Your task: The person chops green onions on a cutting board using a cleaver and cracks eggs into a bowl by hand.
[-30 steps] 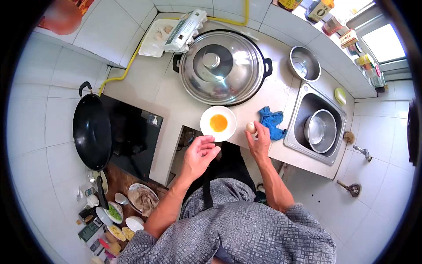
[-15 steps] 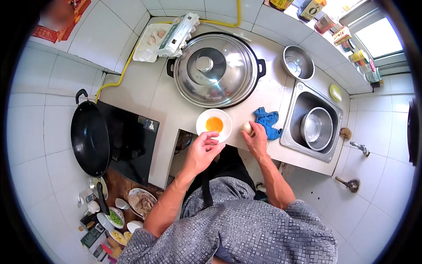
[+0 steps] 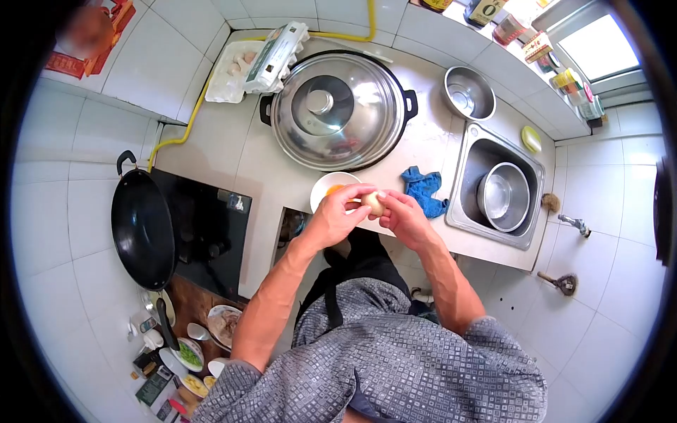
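Observation:
Both of my hands meet around a pale egg (image 3: 373, 204) at the right edge of a white bowl (image 3: 321, 187). My left hand (image 3: 340, 215) has its fingers closed on the egg's left side and covers part of the bowl. On the other side, the fingers of my right hand (image 3: 403, 217) pinch the egg. Orange-yellow egg yolk (image 3: 334, 189) shows in the bowl. Just right of my hands, a crumpled blue cloth (image 3: 424, 189) lies on the counter.
Behind the bowl stands a large lidded pan (image 3: 338, 109), with egg cartons (image 3: 276, 58) at its back left. A sink (image 3: 462, 211) holding a metal bowl (image 3: 503, 197) is at right, near another metal bowl (image 3: 469, 93). A black wok (image 3: 143, 229) rests at left by a black cooktop (image 3: 201, 236).
My right hand has brought the egg left from beside the cloth to the bowl. My left hand has moved up to it and now grips it too. The view has shifted slightly.

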`<state>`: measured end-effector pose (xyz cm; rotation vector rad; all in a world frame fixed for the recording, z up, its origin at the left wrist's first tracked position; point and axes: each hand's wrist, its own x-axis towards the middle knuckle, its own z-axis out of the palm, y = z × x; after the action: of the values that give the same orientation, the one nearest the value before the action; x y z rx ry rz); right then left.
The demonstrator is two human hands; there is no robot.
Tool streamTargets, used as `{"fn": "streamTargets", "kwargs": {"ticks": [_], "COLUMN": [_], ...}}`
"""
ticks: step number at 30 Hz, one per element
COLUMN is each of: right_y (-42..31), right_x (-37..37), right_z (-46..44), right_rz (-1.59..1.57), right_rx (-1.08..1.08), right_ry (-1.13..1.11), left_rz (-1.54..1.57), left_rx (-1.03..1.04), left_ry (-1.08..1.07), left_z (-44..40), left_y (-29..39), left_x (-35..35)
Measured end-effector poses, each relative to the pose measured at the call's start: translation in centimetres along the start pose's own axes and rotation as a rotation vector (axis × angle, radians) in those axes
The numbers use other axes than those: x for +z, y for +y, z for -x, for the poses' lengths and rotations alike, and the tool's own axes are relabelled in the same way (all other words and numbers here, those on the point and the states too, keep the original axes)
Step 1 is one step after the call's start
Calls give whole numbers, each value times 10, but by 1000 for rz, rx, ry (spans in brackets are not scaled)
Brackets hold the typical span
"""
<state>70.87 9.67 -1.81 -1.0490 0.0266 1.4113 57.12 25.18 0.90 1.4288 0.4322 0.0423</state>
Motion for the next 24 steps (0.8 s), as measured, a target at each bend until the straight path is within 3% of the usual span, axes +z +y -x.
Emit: {"fn": "streamTargets", "kwargs": {"ticks": [1,8,24], "right_y": [1,7,18], "right_x": [2,19,26], "right_z": [-2,-7,-22], "right_rz": [64,516,736], "right_rx": [-6,-247,-352], "right_ry": [16,47,92], "left_rz": [73,13,-196], "left_rx": [-92,-64,-107], "left_ry": [25,150,272], "left_z": [1,6,9], "left_y": [-2,-15,-14], "left_x": [-1,-8,-18]}}
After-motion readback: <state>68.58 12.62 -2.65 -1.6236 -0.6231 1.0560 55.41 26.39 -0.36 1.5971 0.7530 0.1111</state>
